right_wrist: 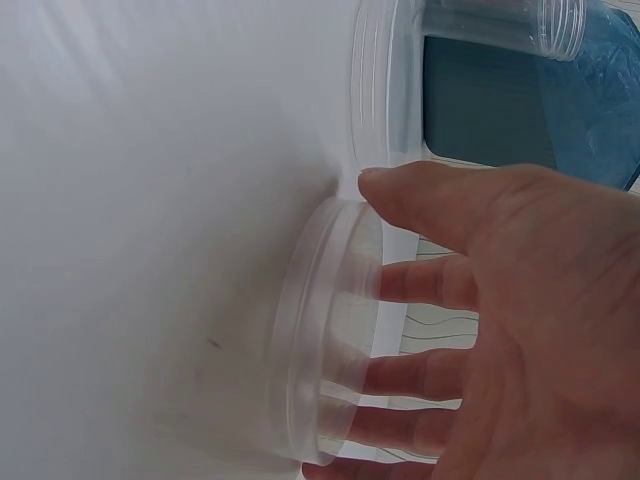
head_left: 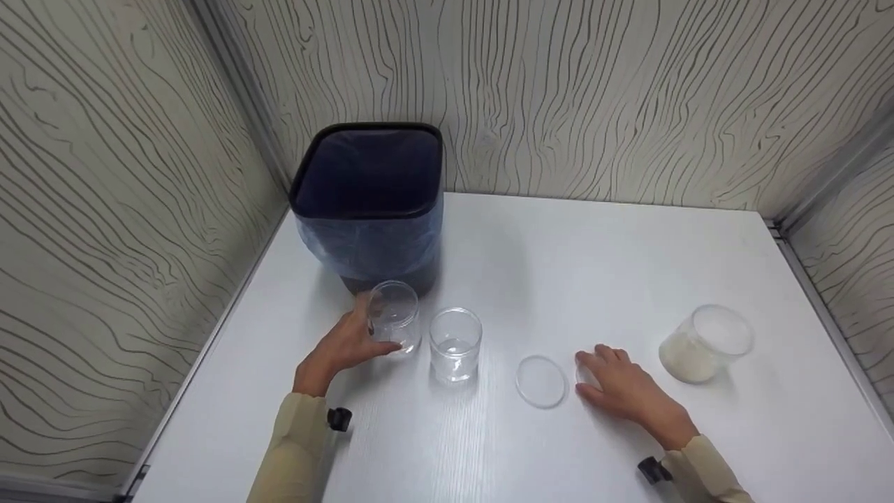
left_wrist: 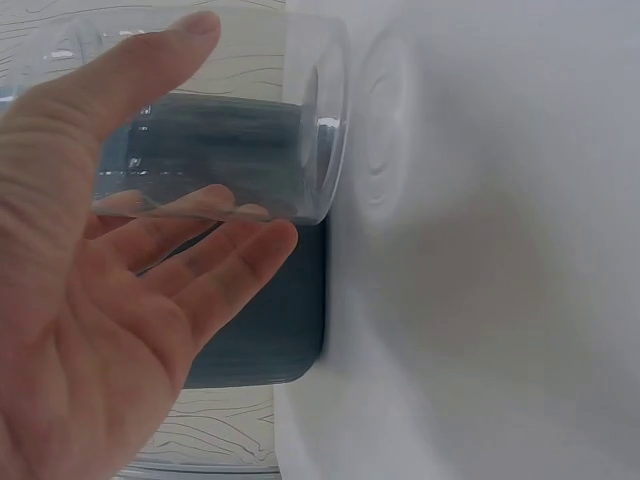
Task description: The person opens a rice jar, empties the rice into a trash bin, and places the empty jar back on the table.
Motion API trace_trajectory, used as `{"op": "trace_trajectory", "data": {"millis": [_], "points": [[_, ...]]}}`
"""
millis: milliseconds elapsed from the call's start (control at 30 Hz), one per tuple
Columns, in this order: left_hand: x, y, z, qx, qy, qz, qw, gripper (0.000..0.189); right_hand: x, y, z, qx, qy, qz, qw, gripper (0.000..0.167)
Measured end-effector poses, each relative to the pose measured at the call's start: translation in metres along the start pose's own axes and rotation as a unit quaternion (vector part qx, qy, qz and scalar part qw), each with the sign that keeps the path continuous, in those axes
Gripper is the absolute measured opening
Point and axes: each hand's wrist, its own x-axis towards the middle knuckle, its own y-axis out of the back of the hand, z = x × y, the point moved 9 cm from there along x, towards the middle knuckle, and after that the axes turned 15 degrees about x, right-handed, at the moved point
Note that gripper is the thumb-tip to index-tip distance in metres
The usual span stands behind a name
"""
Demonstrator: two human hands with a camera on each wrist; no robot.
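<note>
My left hand (head_left: 346,342) holds a clear plastic jar (head_left: 401,318) in front of the bin, thumb on the near side and fingers on the far side. In the left wrist view the thumb lies across the jar (left_wrist: 250,150), whose base is close to the tabletop. A second clear jar (head_left: 455,346) stands upright just to its right. My right hand (head_left: 621,384) grips a round translucent lid (right_wrist: 320,330) by its edge, between thumb and fingers, low over the table. Another round lid (head_left: 541,381) lies flat to the left of that hand.
Behind the left hand stands a dark bin (head_left: 370,244) lined with a blue bag. A translucent jar with whitish contents (head_left: 691,356) is at the right side of the white table (head_left: 594,272). Wood-patterned panels (head_left: 559,98) border the back and sides.
</note>
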Motion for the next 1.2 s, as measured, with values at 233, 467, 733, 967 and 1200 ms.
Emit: {"op": "trace_trajectory", "data": {"millis": [233,467,733,967,1200], "points": [[-0.003,-0.006,-0.004,-0.006,0.004,-0.016,0.9999,0.109,0.000,-0.002,0.000,0.004,-0.004,-0.006,1.0000,0.050],[-0.006,-0.011,-0.007,-0.033,0.001,-0.037,0.9988,0.106,0.000,-0.002,-0.001,0.012,0.000,-0.009,0.9999,0.049],[-0.005,-0.008,-0.010,-0.017,0.027,-0.055,0.9979,0.106,0.002,0.002,-0.001,0.003,-0.006,-0.012,0.9999,0.049],[-0.007,0.009,-0.001,-0.014,0.014,-0.052,0.9984,0.113,0.004,0.027,-0.005,-0.002,0.011,0.036,0.9993,0.044],[-0.008,0.028,0.016,0.011,0.000,-0.057,0.9983,0.112,-0.001,0.079,-0.007,0.008,0.052,0.156,0.9864,0.034]]}}
